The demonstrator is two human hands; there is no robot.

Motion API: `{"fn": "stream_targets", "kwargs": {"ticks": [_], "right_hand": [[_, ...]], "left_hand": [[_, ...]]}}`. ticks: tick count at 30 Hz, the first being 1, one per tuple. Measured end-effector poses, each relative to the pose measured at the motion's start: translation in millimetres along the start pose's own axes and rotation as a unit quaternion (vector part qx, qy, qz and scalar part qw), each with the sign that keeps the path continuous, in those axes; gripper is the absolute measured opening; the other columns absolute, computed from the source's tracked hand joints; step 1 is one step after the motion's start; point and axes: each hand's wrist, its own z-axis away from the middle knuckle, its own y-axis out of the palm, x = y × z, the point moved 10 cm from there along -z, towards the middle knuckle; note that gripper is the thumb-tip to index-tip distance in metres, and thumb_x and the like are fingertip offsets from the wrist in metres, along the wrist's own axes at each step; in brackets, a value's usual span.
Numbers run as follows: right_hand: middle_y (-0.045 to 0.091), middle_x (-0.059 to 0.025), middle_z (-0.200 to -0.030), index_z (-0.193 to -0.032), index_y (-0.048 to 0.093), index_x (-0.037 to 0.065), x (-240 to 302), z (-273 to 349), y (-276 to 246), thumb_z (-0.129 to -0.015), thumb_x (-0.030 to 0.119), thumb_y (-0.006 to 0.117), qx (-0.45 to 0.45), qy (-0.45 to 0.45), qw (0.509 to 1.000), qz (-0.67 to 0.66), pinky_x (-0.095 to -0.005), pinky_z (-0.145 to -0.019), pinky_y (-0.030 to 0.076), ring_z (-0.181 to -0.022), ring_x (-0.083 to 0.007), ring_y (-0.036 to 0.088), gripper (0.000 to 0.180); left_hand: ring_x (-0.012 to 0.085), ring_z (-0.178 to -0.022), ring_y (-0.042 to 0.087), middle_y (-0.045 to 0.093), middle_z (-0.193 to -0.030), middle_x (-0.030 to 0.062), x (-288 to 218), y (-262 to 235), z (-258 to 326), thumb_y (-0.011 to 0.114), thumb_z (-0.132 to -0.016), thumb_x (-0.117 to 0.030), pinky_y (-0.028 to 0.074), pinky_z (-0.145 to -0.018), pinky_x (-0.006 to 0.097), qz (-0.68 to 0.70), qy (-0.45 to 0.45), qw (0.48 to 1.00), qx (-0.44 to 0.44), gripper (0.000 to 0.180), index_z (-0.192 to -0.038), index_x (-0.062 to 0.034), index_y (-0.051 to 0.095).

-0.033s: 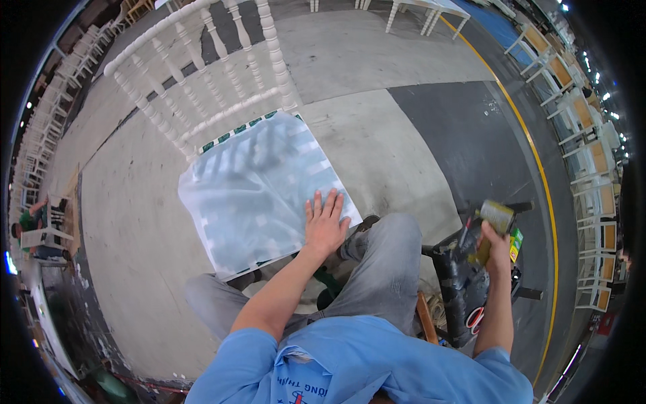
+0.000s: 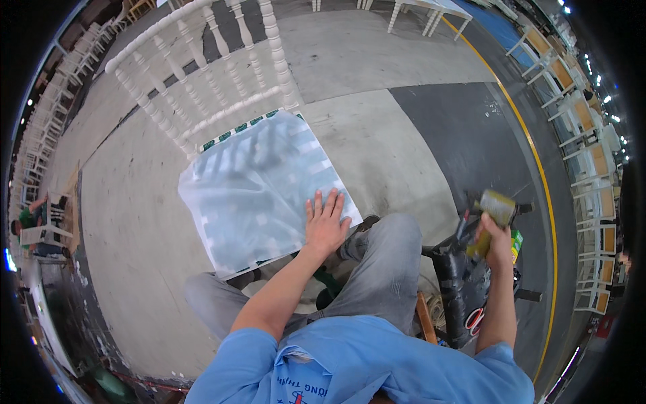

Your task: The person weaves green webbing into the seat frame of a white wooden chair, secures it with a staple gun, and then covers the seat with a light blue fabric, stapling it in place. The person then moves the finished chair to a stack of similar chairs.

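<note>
Here I see my left hand [image 2: 326, 225] lying flat with fingers spread, gripping nothing, on the near right corner of a pale translucent sheet [image 2: 259, 192] that covers the seat of a white chair [image 2: 215, 64]. The sheet sits squarely on the seat in front of my knees, and green and white webbing shows at its far edge under the chair's spindled back. My right hand [image 2: 496, 239] is clenched around a metallic can [image 2: 494, 207], held out to my right above a black stool or stand [image 2: 461, 283]; a small green packet [image 2: 517, 244] peeks out just behind the wrist. My grey-trousered legs [image 2: 383, 269] crowd the space between the chair and my body. Further off, rows of wooden-framed chairs [image 2: 592, 155] line the right side beyond a yellow floor line [image 2: 538, 161], and white table legs [image 2: 417, 10] stand at the top. A stack of white chairs [image 2: 40, 121] fills the far left.
</note>
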Motion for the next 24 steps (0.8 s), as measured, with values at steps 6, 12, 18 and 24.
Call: {"fn": "stream_targets", "kwargs": {"ticks": [6,12,18,24], "right_hand": [[0.075,-0.009,-0.103,-0.124,0.069,0.0,127,-23,192,-0.086,0.017,0.089,0.299,-0.133,0.936,0.132,-0.0356,-0.082,0.058,-0.093,-0.0181,0.071,0.047],[0.077,-0.0142,-0.124,-0.145,0.062,0.015,95,8,318,-0.077,0.008,0.088,0.534,-0.311,0.685,0.387,-0.0427,-0.096,0.058,-0.113,-0.0341,0.074,0.073],[0.078,-0.0169,-0.107,-0.143,0.063,0.025,4,-6,329,-0.079,0.014,0.085,0.551,-0.243,0.616,0.509,-0.0477,-0.087,0.057,-0.102,-0.0414,0.073,0.068],[0.077,-0.0157,-0.107,-0.141,0.064,0.026,-12,-5,347,-0.079,0.019,0.085,0.555,-0.252,0.58,0.54,-0.0504,-0.086,0.056,-0.1,-0.0411,0.072,0.065]], "left_hand": [[0.0443,-0.162,0.018,0.028,-0.175,0.0082,11,-3,-6,0.054,-0.105,-0.048,0.01,-0.131,0.063,-0.008,-0.003,0.999,-0.031,0.072,-0.165,-0.0124,0.038],[0.0423,-0.162,0.018,0.03,-0.174,0.008,7,-3,-7,0.058,-0.103,-0.047,0.01,-0.132,0.06,0.02,0.0,0.999,-0.027,0.073,-0.165,-0.0124,0.039],[0.0432,-0.16,0.024,0.035,-0.172,0.0095,8,-10,-4,0.062,-0.101,-0.045,0.015,-0.13,0.062,0.042,0.003,0.998,-0.055,0.072,-0.163,-0.012,0.043],[0.0429,-0.159,0.026,0.036,-0.171,0.0098,13,-14,-5,0.066,-0.099,-0.043,0.017,-0.13,0.062,0.053,-0.003,0.997,-0.057,0.073,-0.161,-0.0109,0.044]]}}
